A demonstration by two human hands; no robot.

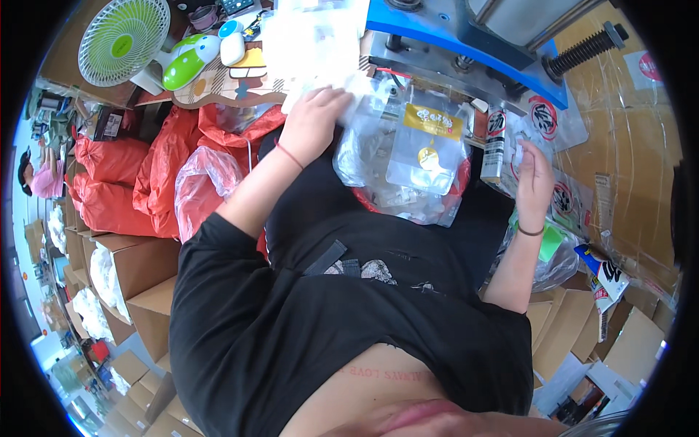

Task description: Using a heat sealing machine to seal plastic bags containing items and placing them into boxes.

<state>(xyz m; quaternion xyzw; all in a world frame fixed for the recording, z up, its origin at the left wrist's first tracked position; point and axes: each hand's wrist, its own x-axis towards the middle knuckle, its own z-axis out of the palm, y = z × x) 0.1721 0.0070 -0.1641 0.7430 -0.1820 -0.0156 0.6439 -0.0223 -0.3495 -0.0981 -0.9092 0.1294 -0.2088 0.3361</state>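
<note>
Left grip (317,115) lies palm-down over white plastic (314,49); right grip (534,175) points forward.

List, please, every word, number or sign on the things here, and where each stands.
I won't copy wording; print stands on:
Clear plastic pouch with gold band: lettering, round gold emblem.
Clear plastic bags with red rings: black sign inside.
Narrow black-silver package: too small to read.
Blue-white packet: dark lettering.
Round white-green fan: hub mark too small.

I log: fan (124,45) at table's (207,80) left; press (466,30) to its right; pouch (428,153) before press, between left hand (318,116) and right hand (535,180); sacks (109,204) left of left hand.
</note>
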